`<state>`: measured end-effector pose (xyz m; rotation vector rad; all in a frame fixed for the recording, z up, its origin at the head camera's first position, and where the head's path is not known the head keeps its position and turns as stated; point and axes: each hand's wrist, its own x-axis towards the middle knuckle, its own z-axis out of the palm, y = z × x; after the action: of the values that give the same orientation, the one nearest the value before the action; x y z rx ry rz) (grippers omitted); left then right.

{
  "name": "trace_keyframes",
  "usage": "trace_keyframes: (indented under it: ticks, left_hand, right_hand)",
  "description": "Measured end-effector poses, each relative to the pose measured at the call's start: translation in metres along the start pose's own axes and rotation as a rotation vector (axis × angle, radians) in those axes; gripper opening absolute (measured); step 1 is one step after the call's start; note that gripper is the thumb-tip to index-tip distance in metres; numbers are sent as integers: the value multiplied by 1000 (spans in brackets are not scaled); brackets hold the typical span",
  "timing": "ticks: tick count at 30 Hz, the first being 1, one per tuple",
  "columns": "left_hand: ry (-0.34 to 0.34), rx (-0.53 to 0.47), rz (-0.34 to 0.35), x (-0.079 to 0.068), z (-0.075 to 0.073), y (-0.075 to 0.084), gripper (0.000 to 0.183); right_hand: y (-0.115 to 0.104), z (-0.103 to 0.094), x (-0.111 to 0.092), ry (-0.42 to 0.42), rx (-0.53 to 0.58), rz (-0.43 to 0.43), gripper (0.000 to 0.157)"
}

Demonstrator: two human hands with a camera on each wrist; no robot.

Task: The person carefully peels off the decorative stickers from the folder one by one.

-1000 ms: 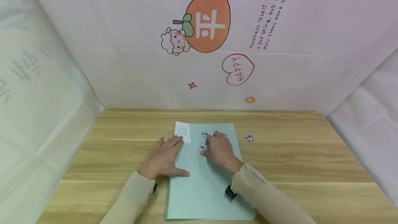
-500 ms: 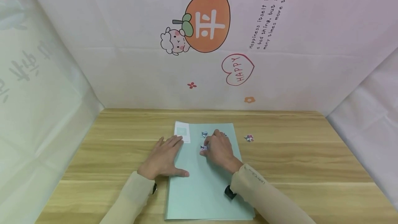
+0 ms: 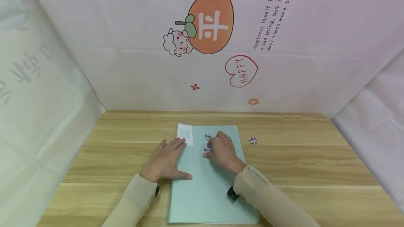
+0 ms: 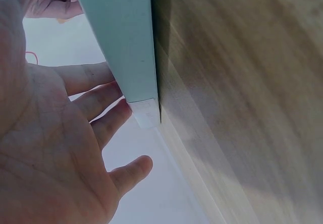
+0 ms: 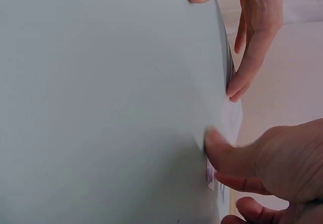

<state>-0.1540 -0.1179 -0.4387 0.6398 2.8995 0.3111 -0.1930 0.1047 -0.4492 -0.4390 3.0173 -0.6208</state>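
A mint-green folder [image 3: 202, 199] lies on the wooden table, with a white label [image 3: 185, 134] at its upper left corner. My left hand [image 3: 167, 160] rests along the folder's left edge, fingers spread and thumb on the cover; its fingertips meet the edge by the label in the left wrist view. Over the upper cover, my right hand [image 3: 223, 151] has curled fingers and pinches a small cartoon sticker [image 3: 206, 149] at the surface between thumb and forefinger. Another cartoon sticker [image 3: 207, 136] sits just above it. A third sticker [image 3: 229, 137] is mostly hidden behind the right hand's fingers.
One more cartoon sticker [image 3: 253, 140] lies on the table [image 3: 300, 164] to the right of the folder. A white printed cloth [image 3: 142, 80] rises behind the table's far edge, and pale cloth hangs on both sides.
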Motion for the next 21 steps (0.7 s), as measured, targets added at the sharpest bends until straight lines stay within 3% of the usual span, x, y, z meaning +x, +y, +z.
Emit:
trace_keyframes:
  ticks: [8,13,21]
  left_hand:
    - [18,-5,26,-1,0,-2,112]
    - [19,0,25,0,-1,-2,111]
    - [19,-4,24,1,0,-2,110]
  right_hand:
    - [1,-3,5,-59,-6,-16,23]
    - [4,-1,4,-60,-17,-32,30]
    - [6,0,3,-54,3,-21,26]
